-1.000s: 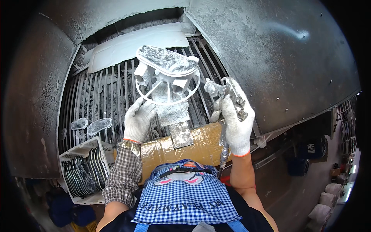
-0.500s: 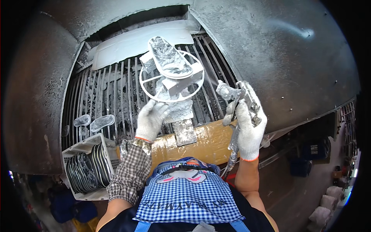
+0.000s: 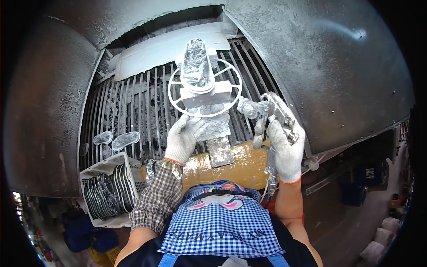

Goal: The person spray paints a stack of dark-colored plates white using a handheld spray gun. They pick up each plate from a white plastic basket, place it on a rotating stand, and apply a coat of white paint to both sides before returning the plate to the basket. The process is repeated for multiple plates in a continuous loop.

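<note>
The gloved left hand [image 3: 182, 141], centre of the frame, has its fingers loosely extended just under the white spoked wheel [image 3: 171, 95]; whether it grips the rim, I cannot tell. Right of centre, the gloved right hand [image 3: 287, 149] is closed around a coated spray gun [image 3: 255, 109]. A sole-shaped piece [image 3: 196, 66] sits above the wheel, upper centre. Beyond lies a slatted grate [image 3: 147, 102]; lower left, a white basket [image 3: 103, 164] holds dark, pale-edged pieces [image 3: 100, 196].

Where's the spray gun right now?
In the head view, right of centre: the spray gun is in the right hand, its front end near the lower right of the spoked wheel.
</note>
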A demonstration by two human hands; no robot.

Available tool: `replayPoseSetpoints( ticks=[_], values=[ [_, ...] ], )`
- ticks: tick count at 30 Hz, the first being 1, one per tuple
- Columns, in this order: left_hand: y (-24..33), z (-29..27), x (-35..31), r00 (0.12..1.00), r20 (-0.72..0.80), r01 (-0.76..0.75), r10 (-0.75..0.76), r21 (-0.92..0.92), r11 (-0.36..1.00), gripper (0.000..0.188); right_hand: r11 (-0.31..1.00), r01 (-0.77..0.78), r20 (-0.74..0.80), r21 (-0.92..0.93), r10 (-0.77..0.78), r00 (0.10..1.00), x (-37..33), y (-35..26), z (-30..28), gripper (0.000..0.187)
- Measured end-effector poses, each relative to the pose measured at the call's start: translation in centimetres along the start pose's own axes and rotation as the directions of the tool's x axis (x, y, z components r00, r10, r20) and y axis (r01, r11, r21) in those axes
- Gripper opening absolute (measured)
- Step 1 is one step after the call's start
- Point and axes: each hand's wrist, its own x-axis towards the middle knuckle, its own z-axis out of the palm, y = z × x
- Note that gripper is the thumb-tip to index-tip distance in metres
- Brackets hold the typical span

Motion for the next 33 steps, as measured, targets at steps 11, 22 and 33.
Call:
replayPoseSetpoints(
  ticks=[11, 22, 33],
  values=[
    [3.2, -0.9, 0.5, 0.991, -0.062, -0.119, 0.121, 0.044, 0.992, 0.056, 0.997, 0.0, 0.175, -0.078, 0.014, 0.985, 1.9, 3.8, 1.9, 0.056],
    [3.3, -1.9, 0.4, 0.981, -0.111, -0.152, 0.157, 0.049, 0.987, 0.049, 0.995, 0.086, -0.038, 0.041, -0.084, 0.996, 4.4, 4.9, 2.7, 0.053],
    [0.5, 0.2, -0.6, 0.998, -0.007, -0.068, 0.068, -0.052, 0.996, 0.058, 0.96, 0.132, -0.056, -0.248, -0.15, 0.987, 3.8, 3.5, 2.9, 0.053]
  ],
)
